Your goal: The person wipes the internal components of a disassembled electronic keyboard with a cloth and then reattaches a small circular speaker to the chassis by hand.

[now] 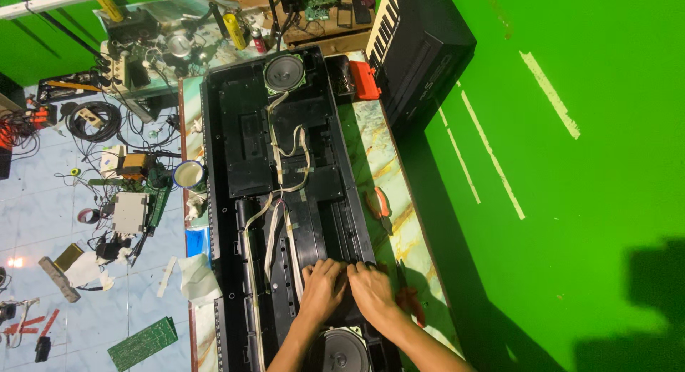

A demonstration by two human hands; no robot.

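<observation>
While my fingers curl down into the open keyboard case, their tips are hidden, so I cannot tell whether they grip anything or only press on the black inner panel. My left hand and right hand lie side by side, thumbs nearly touching, knuckles up, fingers bent and close together rather than spread. Both rest on the near part of the case, just above the near speaker, which is partly cut off by the lower edge of the view and partly covered by my wrists. My forearms come in from the bottom edge, the right one slanting in from the right, the left one rising more steeply.

Outward from the hands, pale ribbon cables run along the case from the near end toward the far speaker, looping and crossing on the way; where they end beneath the panels I cannot make out. The case lies lengthwise on a marbled worktop. Just right of my right hand sit orange-handled pliers, partly behind my wrist, and farther up an orange-handled tool. An orange box lies near the far corner, beside a second keyboard leaning against the green wall. To the left, the tiled floor is strewn with cables, boards and small parts too cluttered to sort out.
</observation>
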